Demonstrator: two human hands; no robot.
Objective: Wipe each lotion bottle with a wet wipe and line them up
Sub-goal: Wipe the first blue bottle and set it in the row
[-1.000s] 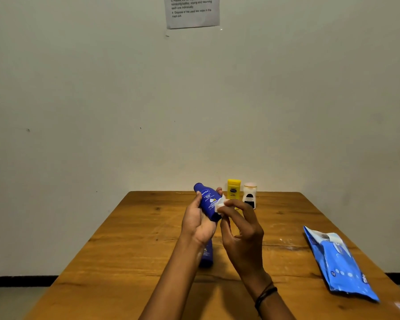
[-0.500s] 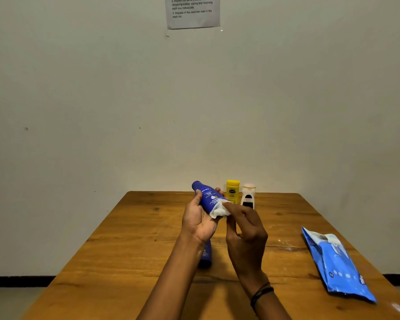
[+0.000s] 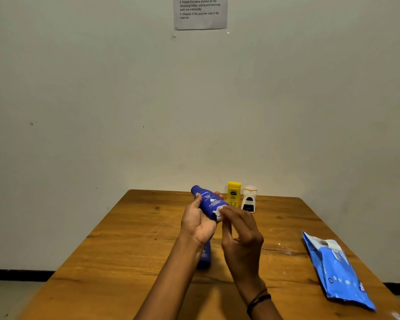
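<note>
My left hand (image 3: 198, 221) grips a dark blue lotion bottle (image 3: 207, 200), tilted with its cap up and to the left, above the wooden table (image 3: 129, 250). With its fingertips my right hand (image 3: 241, 234) pinches a small white wet wipe (image 3: 218, 212) against the bottle's lower part. A second blue bottle (image 3: 204, 256) lies on the table, mostly hidden behind my left wrist. At the table's far edge a yellow bottle (image 3: 234, 194) and a white bottle (image 3: 249, 199) with a dark label stand side by side.
A blue pack of wet wipes (image 3: 335, 269) lies flat near the table's right edge. A plain wall rises right behind the table, with a printed sheet (image 3: 200, 12) stuck high on it. Floor shows at the lower left.
The wipe has slid down the blue bottle toward its lower end, and the bottle has tipped a little flatter. The other bottles and the pack have not moved.
</note>
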